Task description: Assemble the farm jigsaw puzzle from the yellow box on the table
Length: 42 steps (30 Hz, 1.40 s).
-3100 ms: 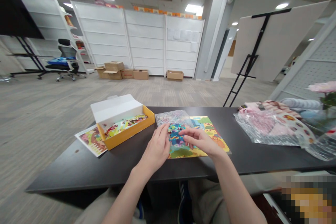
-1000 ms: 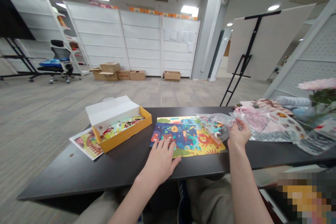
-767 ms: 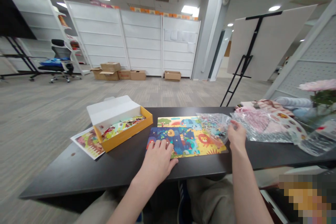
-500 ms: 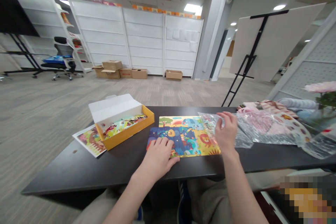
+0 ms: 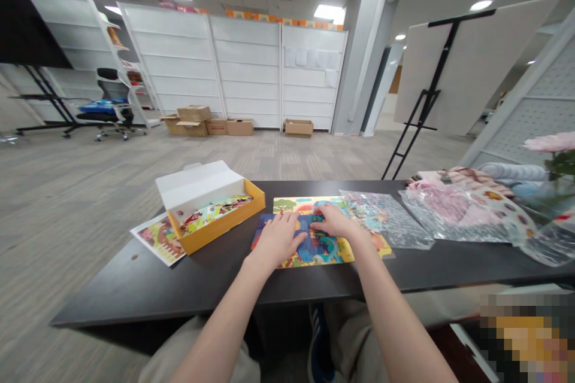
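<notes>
Colourful puzzle sheets (image 5: 314,245) lie flat on the dark worktop (image 5: 135,287), between a yellow box (image 5: 215,215) and a clear plastic bag (image 5: 386,218). Left hand (image 5: 276,239) rests flat on them, fingers spread; right hand (image 5: 332,222) presses beside it, fingers slightly curled, gripping nothing.

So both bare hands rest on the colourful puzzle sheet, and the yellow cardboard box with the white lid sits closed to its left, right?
Not quite. The head view shows the yellow cardboard box open, white lid folded back. Left hand and right hand do rest on the colourful puzzle sheet.
</notes>
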Available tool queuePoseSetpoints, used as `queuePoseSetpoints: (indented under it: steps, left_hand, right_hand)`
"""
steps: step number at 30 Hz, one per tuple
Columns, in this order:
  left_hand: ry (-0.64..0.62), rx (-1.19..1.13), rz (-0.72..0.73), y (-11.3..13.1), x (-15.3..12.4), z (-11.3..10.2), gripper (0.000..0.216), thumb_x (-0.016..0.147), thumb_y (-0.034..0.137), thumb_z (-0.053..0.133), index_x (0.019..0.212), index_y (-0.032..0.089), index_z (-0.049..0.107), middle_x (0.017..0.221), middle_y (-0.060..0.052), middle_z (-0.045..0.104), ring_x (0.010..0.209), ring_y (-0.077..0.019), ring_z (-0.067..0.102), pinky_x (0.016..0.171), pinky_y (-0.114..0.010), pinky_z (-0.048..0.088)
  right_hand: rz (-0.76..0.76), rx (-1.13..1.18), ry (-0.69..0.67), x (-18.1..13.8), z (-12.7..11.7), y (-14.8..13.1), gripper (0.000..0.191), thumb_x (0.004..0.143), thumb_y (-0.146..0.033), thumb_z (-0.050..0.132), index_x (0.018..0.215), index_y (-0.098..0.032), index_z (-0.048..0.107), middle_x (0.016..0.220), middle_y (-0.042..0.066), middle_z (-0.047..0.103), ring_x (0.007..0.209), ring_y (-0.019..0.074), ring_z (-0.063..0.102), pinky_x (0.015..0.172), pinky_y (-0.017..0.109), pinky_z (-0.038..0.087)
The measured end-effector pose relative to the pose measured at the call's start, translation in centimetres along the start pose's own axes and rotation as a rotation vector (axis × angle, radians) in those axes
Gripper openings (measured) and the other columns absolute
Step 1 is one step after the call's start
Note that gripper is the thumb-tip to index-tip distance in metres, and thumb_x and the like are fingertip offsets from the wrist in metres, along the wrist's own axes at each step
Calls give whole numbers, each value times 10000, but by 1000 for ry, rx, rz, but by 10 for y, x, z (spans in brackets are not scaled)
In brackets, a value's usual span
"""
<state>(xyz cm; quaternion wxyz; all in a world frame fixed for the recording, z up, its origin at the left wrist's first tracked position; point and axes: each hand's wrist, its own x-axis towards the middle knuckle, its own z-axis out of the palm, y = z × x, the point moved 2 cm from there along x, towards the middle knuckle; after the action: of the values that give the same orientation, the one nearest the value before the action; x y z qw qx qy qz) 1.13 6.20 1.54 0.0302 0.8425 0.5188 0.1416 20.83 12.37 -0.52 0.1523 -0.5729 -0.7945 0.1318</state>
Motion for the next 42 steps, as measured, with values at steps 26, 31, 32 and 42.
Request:
queuePoseSetpoints:
  steps: [26, 31, 32, 42]
  left_hand:
    - [78, -320, -70, -9, 5, 13, 407, 906, 297, 613, 1299, 193, 597, 1276, -144, 672, 1230, -347, 573, 1007, -497, 452]
    - [170, -830, -106, -7, 13, 16, 295, 935, 209, 502, 1185, 201, 657, 1084, -101, 749, 1028, -251, 708, 932, -385, 534]
    - [174, -919, -126, -6, 14, 16, 283, 932, 233, 528, 1184, 192, 650, 1061, -105, 751, 994, -248, 719, 896, -379, 553]
    - [170, -1145, -177, -5, 10, 17, 472, 759, 258, 756, 1187, 191, 569, 906, -39, 753, 771, -206, 719, 726, -327, 576]
  right_hand:
    - [-118, 777, 165, -12, -21, -3, 152, 808, -299, 613, 892, -191, 681, 842, 24, 691, 797, 177, 627, 785, 322, 485]
    - [-75, 792, 231, -13, -23, -3, 140, 798, -305, 616, 875, -198, 664, 803, 13, 669, 761, 174, 605, 744, 318, 468]
    - [-63, 793, 251, -12, -23, -3, 140, 797, -304, 617, 876, -198, 663, 801, 13, 667, 759, 174, 604, 741, 319, 468]
    - [-68, 1036, 266, -13, -25, -37, 189, 787, -355, 700, 900, -206, 675, 842, 13, 697, 786, 165, 639, 761, 306, 495]
